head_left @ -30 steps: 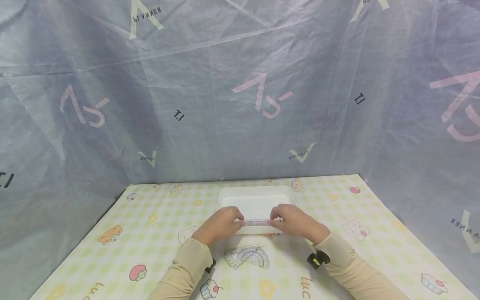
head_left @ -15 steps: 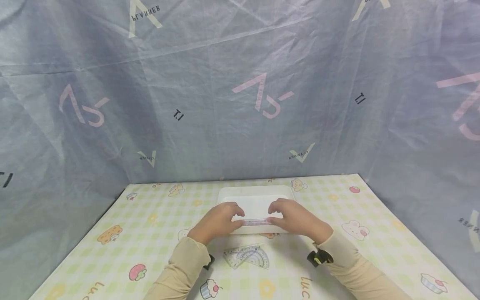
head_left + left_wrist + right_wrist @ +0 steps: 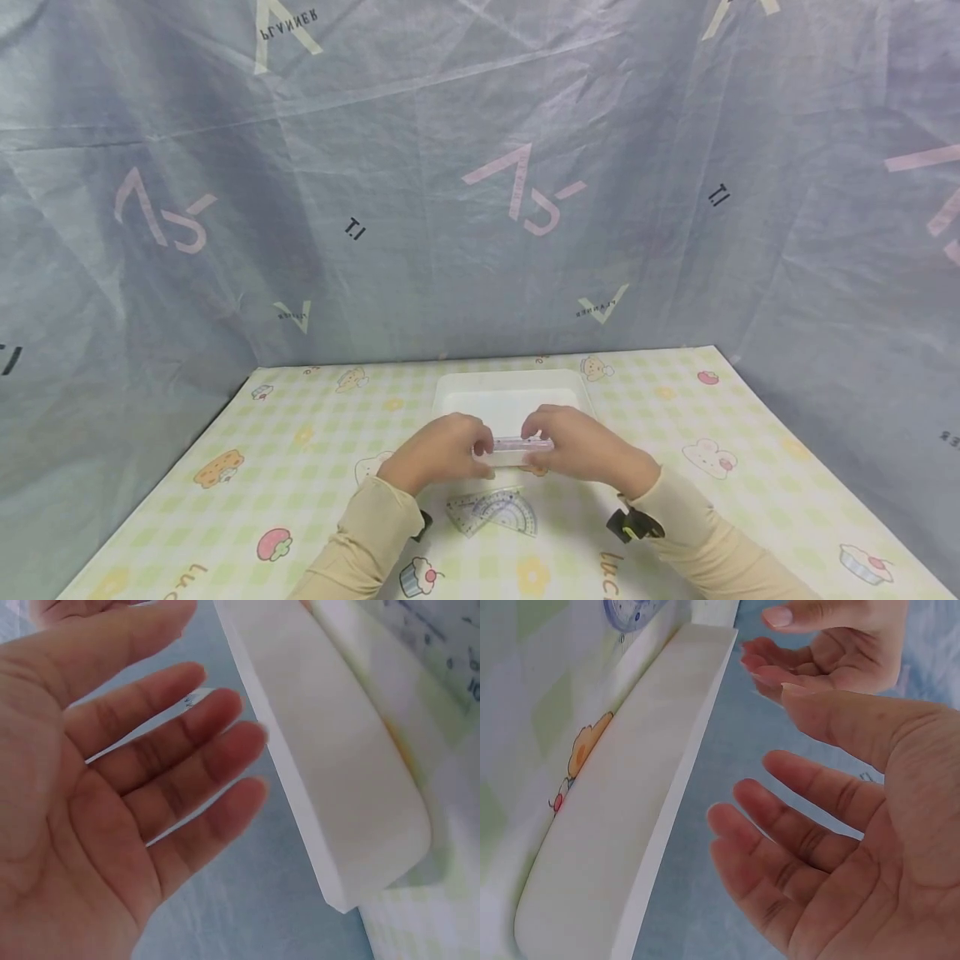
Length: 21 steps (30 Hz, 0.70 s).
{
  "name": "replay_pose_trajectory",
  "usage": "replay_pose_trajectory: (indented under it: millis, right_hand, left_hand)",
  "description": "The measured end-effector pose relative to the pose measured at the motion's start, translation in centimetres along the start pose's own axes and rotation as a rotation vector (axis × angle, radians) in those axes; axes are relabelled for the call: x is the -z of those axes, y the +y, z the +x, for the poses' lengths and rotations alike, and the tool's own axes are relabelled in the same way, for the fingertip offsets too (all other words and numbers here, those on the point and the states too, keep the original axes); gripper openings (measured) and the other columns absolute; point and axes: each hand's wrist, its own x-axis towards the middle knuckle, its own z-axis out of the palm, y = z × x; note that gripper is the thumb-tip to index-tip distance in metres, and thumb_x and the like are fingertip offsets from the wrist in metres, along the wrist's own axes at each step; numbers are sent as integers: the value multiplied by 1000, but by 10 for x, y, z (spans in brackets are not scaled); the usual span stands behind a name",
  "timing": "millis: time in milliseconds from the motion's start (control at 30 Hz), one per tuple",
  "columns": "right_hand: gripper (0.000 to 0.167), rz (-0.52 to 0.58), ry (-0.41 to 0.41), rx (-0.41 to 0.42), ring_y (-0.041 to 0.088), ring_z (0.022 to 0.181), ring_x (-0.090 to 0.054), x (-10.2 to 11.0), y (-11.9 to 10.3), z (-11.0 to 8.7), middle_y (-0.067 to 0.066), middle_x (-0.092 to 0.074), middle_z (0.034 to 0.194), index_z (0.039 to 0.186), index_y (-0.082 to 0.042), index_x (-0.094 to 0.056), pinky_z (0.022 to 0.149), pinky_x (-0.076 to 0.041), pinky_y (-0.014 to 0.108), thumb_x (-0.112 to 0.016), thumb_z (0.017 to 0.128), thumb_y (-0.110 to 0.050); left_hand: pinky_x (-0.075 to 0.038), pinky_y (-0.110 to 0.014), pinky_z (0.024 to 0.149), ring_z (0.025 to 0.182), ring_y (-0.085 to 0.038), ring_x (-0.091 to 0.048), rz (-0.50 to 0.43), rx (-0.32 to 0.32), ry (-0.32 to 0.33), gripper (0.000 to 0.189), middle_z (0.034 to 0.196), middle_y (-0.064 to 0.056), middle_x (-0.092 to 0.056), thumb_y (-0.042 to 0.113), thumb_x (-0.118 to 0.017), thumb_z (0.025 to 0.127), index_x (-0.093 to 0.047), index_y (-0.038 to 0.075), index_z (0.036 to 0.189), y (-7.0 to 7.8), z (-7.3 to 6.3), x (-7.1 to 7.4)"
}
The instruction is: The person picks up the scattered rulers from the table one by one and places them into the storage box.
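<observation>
A clear ruler (image 3: pixel 519 444) with a pinkish-purple tint lies along the near side of a white rectangular tray (image 3: pixel 510 380). Over its left end hovers my left hand (image 3: pixel 442 450), fingers loosely bent and thumb apart. At the right end is my right hand (image 3: pixel 587 446), likewise relaxed. Both wrist views show bare palms with nothing in them: the left hand (image 3: pixel 150 765) and the right hand (image 3: pixel 832 840) are just above the tray's near wall. That wall hides the ruler in the wrist views.
Between my forearms, a clear triangular set square (image 3: pixel 463 518) and a clear protractor (image 3: pixel 517 515) overlap on the checked tablecloth (image 3: pixel 330 467). A grey-blue curtain (image 3: pixel 420 275) hangs behind and along the sides of the table.
A second ago both hands pinched the ruler's ends. Their fingers have since spread off it, and the ruler stays in the tray. The hands have shifted slightly inward.
</observation>
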Motion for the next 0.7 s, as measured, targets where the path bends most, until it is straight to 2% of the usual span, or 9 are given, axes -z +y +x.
replay_pose_trajectory:
  millis: [233, 367, 500, 633, 700]
  right_hand:
    - [28, 1, -64, -4, 22, 96, -66, -4, -8, 0, 1, -69, 105, 107, -8, -71, 83, -54, 35, -78, 84, -22]
    - [30, 7, -95, -1, 23, 98, -66, -7, -10, 0, 1, -69, 107, 109, -7, -71, 84, -55, 35, -78, 85, -22]
    - [29, 29, -116, 4, 24, 99, -67, -10, -11, 0, 2, -69, 108, 110, -5, -71, 85, -55, 34, -77, 86, -20]
    - [27, 31, -128, 11, 21, 100, -67, -11, -13, 0, 2, -70, 108, 109, -5, -71, 86, -55, 34, -77, 86, -18]
    - [26, 23, -128, 15, 19, 100, -66, -12, -13, 0, 2, -70, 107, 108, -5, -72, 87, -54, 34, -77, 86, -17]
  left_hand:
    - [-48, -25, 69, 69, -5, -53, 35, 30, -98, 28, 76, 13, -59, 29, -86, 74, -76, 14, 96, 8, -2, -6]
    - [-51, -24, 71, 66, -5, -55, 34, 79, -154, 32, 83, 8, -69, 25, -88, 71, -77, 10, 97, 12, -5, -7]
    - [-55, -31, 81, 76, -7, -61, 43, 159, -195, 38, 99, 2, -73, 24, -89, 66, -77, 12, 100, 18, -9, -4]
    - [-54, -36, 85, 85, -11, -64, 76, 230, -246, 49, 99, 6, -71, 26, -95, 57, -75, 15, 100, 23, -11, -4]
    - [-54, -37, 85, 86, -12, -63, 97, 239, -268, 51, 97, 7, -70, 27, -96, 54, -75, 16, 99, 25, -11, -6]
